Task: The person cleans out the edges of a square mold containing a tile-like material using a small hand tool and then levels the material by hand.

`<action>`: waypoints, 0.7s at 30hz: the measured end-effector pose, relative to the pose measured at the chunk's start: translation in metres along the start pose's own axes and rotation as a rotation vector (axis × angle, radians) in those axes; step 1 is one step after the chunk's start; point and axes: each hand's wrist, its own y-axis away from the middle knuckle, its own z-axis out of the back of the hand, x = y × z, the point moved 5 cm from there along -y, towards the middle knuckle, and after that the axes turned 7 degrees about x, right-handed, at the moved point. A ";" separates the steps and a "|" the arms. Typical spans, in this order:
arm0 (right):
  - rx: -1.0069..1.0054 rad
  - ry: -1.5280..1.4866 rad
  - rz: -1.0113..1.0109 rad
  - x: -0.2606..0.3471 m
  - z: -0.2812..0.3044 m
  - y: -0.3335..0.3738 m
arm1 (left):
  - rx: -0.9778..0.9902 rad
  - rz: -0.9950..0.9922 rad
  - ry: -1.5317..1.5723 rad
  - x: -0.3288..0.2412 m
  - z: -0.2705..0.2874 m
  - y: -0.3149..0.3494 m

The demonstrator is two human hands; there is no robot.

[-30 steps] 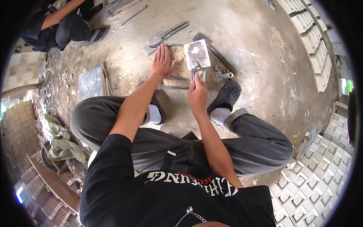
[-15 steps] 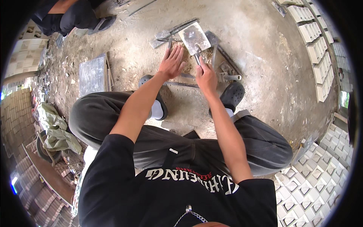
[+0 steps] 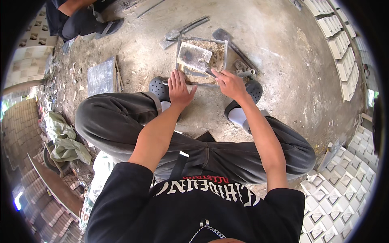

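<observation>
A square metal frame (image 3: 225, 56) lies on the floor between my feet, with sandy, crumbly material (image 3: 217, 50) inside it. My right hand (image 3: 231, 84) is wrapped round the dark handle of a trowel (image 3: 193, 55). Its pale, stained rectangular blade lies over the left part of the frame, tilted toward the far left. My left hand (image 3: 181, 89) has its fingers stretched out, with the fingertips by the frame's near left corner. Whether those fingertips touch the frame or the material, I cannot tell.
Beyond the frame lie a long-handled metal tool (image 3: 186, 31) and another dark flat-headed tool (image 3: 233, 42). A short pipe (image 3: 247, 73) sits right of the frame. Flat boards (image 3: 102, 77) lie left. Patterned pale blocks (image 3: 338, 198) stand at right. Another person's leg (image 3: 83, 22) shows at far left.
My left hand has drawn back from the frame's far left to its near left corner. The trowel blade has swung left and nearer, uncovering the frame's far side.
</observation>
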 end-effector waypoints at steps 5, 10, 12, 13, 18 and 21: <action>0.033 0.076 0.046 -0.004 0.008 0.014 | 0.012 0.026 -0.031 0.008 -0.001 0.001; 0.022 0.103 0.055 -0.010 0.016 0.031 | 0.019 -0.058 -0.032 -0.004 0.002 -0.009; -0.019 0.094 0.016 -0.008 0.021 0.041 | 0.051 -0.095 -0.023 -0.012 0.000 -0.016; -0.050 0.092 0.000 -0.009 0.022 0.046 | 0.082 -0.095 -0.020 -0.019 -0.002 -0.019; -0.056 0.110 0.040 -0.020 0.018 0.065 | 0.099 -0.201 0.011 -0.037 -0.013 -0.008; -0.006 0.143 0.075 -0.025 0.017 0.073 | 0.114 -0.232 -0.017 -0.037 -0.013 0.000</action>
